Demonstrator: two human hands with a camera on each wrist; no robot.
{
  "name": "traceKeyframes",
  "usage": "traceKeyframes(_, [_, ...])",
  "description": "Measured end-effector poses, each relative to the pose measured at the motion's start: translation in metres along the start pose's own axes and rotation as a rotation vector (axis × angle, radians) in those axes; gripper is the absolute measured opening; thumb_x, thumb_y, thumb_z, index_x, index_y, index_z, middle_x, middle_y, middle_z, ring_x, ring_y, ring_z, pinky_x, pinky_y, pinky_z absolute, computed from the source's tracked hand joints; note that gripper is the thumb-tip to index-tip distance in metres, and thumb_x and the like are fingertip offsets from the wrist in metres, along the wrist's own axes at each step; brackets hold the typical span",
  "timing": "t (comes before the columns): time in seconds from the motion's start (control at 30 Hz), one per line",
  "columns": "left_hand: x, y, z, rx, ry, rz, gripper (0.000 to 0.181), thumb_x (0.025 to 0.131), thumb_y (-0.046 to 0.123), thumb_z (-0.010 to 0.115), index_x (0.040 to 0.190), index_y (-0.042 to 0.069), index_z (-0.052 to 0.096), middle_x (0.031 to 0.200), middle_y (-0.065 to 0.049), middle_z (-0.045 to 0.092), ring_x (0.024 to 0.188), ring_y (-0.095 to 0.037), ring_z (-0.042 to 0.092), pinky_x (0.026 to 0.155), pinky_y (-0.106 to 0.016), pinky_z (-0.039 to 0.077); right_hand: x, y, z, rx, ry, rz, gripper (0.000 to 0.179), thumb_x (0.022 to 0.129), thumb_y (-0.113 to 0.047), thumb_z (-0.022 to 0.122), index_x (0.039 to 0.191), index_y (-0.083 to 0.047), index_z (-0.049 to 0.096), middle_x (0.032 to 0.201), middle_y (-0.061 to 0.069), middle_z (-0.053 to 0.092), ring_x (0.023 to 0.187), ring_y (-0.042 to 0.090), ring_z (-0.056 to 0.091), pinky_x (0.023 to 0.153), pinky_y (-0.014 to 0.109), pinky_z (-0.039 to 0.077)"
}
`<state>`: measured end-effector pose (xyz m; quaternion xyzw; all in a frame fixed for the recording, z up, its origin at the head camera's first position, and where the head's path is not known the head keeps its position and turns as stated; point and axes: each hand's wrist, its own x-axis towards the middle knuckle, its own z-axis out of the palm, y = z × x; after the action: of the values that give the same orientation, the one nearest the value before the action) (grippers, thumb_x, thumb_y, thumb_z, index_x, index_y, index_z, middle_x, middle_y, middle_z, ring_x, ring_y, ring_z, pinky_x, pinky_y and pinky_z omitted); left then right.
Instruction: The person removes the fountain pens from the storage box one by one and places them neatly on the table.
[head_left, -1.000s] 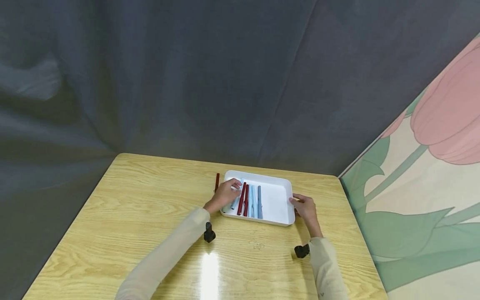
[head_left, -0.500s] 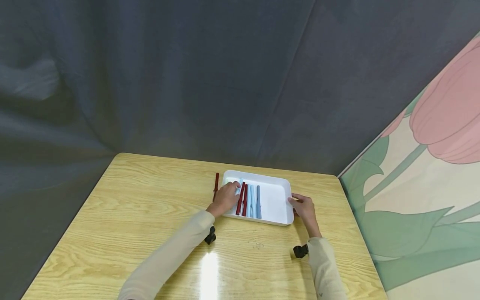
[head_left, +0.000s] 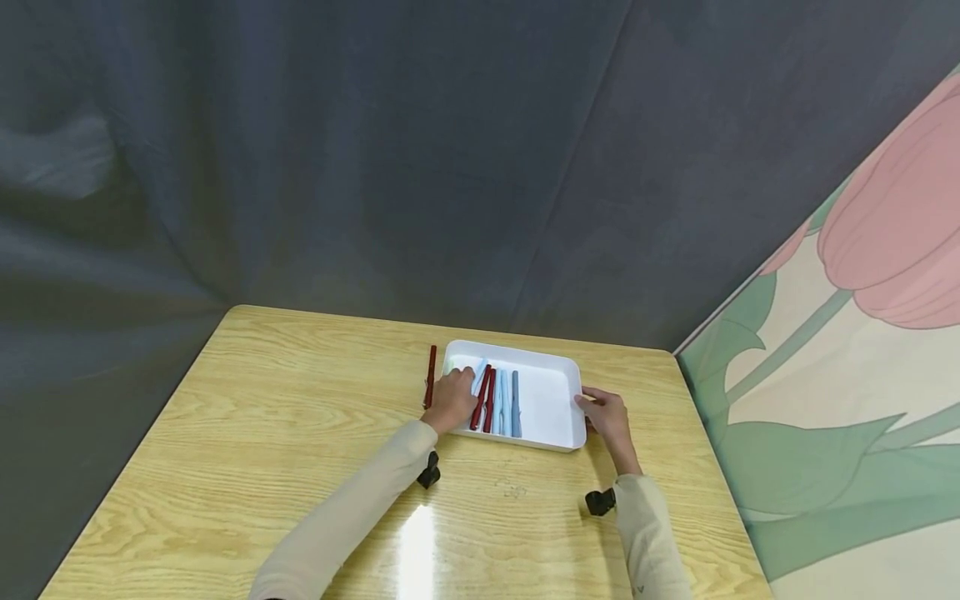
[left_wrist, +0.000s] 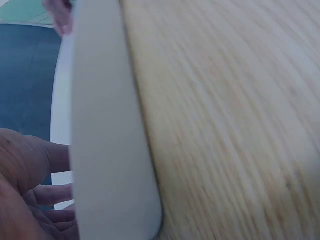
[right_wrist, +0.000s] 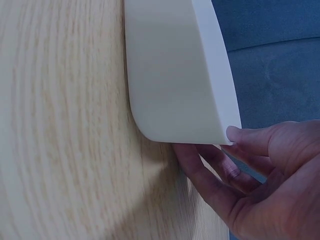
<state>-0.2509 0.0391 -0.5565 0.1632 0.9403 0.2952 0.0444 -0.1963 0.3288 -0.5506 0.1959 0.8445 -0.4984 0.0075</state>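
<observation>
A white tray (head_left: pixel 551 408) lies on the table, holding slim pen-like sticks side by side: dark red sticks (head_left: pixel 490 404), light blue sticks (head_left: pixel 503 404) and a grey-blue stick (head_left: pixel 516 408). My left hand (head_left: pixel 453 400) reaches over the tray's left part, beside a slanted light blue stick (head_left: pixel 480 375). In the left wrist view its fingertips are hidden behind the tray's wall (left_wrist: pixel 107 125), so any hold is unclear. At the opposite end my right hand (head_left: pixel 609 421) grips the tray's right side, thumb (right_wrist: pixel 250 140) on the rim and fingers below.
One dark red stick (head_left: pixel 431 377) lies on the wooden table (head_left: pixel 262 433), just left of the tray. Behind the table hangs a dark curtain (head_left: pixel 420 167). A wall with a tulip picture (head_left: pixel 847 400) stands to the right.
My left hand has shifted slightly right and down within the tray's left part, covering the light blue stick's lower end. The right hand keeps its grip on the tray.
</observation>
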Motion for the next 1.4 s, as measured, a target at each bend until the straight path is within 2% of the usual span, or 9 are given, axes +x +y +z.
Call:
traceKeyframes(0.07, [0.0,0.001,-0.003,-0.038,-0.021,-0.027,0.011,0.094,0.001,0.07,0.104,-0.003,0.067,0.093,-0.016,0.068,0.068,-0.018,0.048,0.064,-0.035,0.047,0.0,0.0,0.001,0.011,0.0,0.002,0.04,0.103,-0.011,0.065,0.138,0.009,0.063,0.095,0.022,0.072,0.064,0.012,0.067,0.057,0.028,0.059])
traceKeyframes(0.2, [0.0,0.003,-0.011,-0.191,-0.044,-0.096,0.03,0.09,0.001,0.069,0.121,-0.001,0.07,0.11,-0.017,0.073,0.075,-0.021,0.063,0.067,-0.037,0.055,0.0,0.0,0.001,0.018,0.005,0.01,0.039,0.103,-0.011,0.065,0.137,0.008,0.063,0.093,0.019,0.071,0.062,0.012,0.066,0.055,0.026,0.058])
traceKeyframes(0.4, [0.004,0.0,-0.021,-0.4,-0.049,-0.17,0.033,0.088,0.002,0.072,0.12,-0.001,0.071,0.101,-0.014,0.074,0.075,-0.02,0.066,0.061,-0.029,0.053,0.0,0.0,-0.001,0.01,0.006,0.011,0.039,0.104,-0.012,0.065,0.137,0.008,0.063,0.099,0.024,0.072,0.064,0.01,0.066,0.056,0.025,0.057])
traceKeyframes(0.63, [0.003,-0.005,-0.03,-0.611,-0.094,-0.221,0.035,0.09,0.001,0.076,0.124,-0.005,0.068,0.107,-0.018,0.072,0.076,-0.024,0.071,0.064,-0.03,0.062,0.0,-0.002,0.001,0.012,-0.001,0.017,0.04,0.104,-0.013,0.065,0.138,0.008,0.063,0.095,0.021,0.072,0.062,0.01,0.065,0.057,0.028,0.058])
traceKeyframes(0.8, [0.004,-0.009,-0.032,-0.69,-0.131,-0.216,0.04,0.092,0.002,0.076,0.129,-0.006,0.064,0.108,-0.018,0.069,0.075,-0.022,0.069,0.063,-0.03,0.062,0.001,0.0,0.0,0.0,0.001,0.01,0.04,0.103,-0.013,0.065,0.138,0.008,0.064,0.103,0.025,0.072,0.066,0.01,0.067,0.058,0.026,0.058])
traceKeyframes(1.07, [0.006,-0.019,-0.036,-0.791,-0.174,-0.218,0.047,0.093,0.004,0.077,0.137,-0.006,0.061,0.114,-0.021,0.068,0.082,-0.022,0.072,0.065,-0.032,0.064,0.0,-0.001,-0.002,0.011,-0.004,0.014,0.041,0.103,-0.012,0.065,0.137,0.009,0.063,0.101,0.026,0.072,0.066,0.012,0.068,0.059,0.029,0.059])
traceKeyframes(1.23, [0.005,-0.024,-0.043,-0.826,-0.199,-0.212,0.051,0.095,0.007,0.076,0.141,-0.005,0.058,0.119,-0.022,0.067,0.09,-0.024,0.073,0.067,-0.032,0.064,0.0,-0.001,-0.002,0.017,-0.006,0.02,0.041,0.103,-0.012,0.065,0.138,0.009,0.062,0.098,0.022,0.073,0.065,0.01,0.067,0.057,0.027,0.058])
traceKeyframes(1.4, [0.004,-0.03,-0.05,-0.864,-0.208,-0.201,0.053,0.096,0.009,0.075,0.143,-0.004,0.056,0.122,-0.022,0.068,0.103,-0.032,0.073,0.067,-0.031,0.064,0.0,-0.003,-0.003,0.042,-0.006,0.036,0.041,0.103,-0.011,0.066,0.138,0.01,0.062,0.092,0.018,0.072,0.062,0.01,0.067,0.055,0.027,0.057])
